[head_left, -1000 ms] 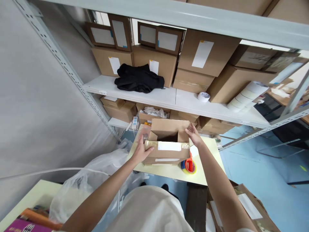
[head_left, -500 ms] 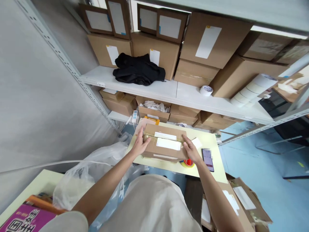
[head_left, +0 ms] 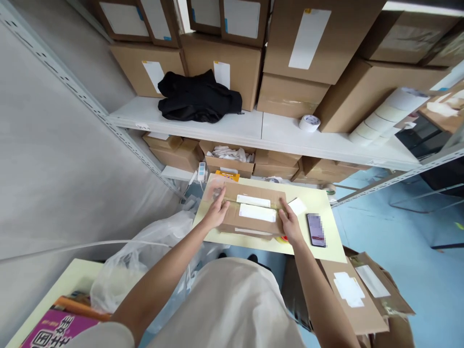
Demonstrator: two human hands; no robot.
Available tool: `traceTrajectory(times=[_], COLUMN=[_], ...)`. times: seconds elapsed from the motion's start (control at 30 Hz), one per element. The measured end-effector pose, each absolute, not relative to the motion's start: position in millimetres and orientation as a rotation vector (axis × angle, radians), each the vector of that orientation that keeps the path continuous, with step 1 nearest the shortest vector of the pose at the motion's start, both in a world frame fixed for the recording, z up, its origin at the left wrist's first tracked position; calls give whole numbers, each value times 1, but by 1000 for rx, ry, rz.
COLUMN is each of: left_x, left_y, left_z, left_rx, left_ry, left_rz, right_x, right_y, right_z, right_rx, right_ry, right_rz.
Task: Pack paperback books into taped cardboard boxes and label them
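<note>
A brown cardboard box [head_left: 232, 220] with white labels and clear tape along its top sits at the small pale-yellow table [head_left: 328, 205], between my two hands. My left hand [head_left: 216, 211] grips its left end, the fingers along the side and top edge. At the opposite end my right hand [head_left: 290, 223] presses against the side, fingers over the upper edge. Partly hidden by the box and right hand is a red and yellow tape roll [head_left: 282, 239]. To the right lie a white paper piece [head_left: 297, 206] and a phone [head_left: 316, 230].
Shelving [head_left: 174, 123] ahead carries cardboard boxes, a black garment [head_left: 199, 99] and white tape rolls [head_left: 309, 123]. Clear plastic bags [head_left: 134, 261] hang at the left. Flattened cardboard [head_left: 362, 309] lies at the lower right. A purple package [head_left: 54, 328] is at the lower left.
The box and both hands have shifted slightly right in view, and the box looks lower onto the table. The head view has tilted a little. Both hands keep hold.
</note>
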State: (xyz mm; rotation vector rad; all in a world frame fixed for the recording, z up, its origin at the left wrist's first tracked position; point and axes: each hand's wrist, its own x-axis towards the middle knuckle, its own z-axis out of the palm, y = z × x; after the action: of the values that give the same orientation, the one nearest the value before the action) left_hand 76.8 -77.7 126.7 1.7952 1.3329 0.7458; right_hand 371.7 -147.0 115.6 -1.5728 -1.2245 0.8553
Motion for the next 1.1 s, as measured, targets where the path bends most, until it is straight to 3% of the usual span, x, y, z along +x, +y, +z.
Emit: traceTrajectory(times=[0.27, 0.87, 1.0, 1.1], left_x=[64, 68, 77, 88], left_y=[-81, -90, -96, -102], left_z=[132, 126, 149, 168], left_rx=[1798, 1890, 2092, 2420], left_ry=[1386, 1418, 1616, 1416], left_rz=[655, 626, 595, 411], right_x=[366, 357, 355, 354], right_y=[-156, -159, -152, -149], right_z=[127, 118, 121, 125], right_rx=[-1593, -1685, -1715, -1688], right_ry=[-1210, -1281, -1306, -1298], right_rz=[999, 866, 846, 829])
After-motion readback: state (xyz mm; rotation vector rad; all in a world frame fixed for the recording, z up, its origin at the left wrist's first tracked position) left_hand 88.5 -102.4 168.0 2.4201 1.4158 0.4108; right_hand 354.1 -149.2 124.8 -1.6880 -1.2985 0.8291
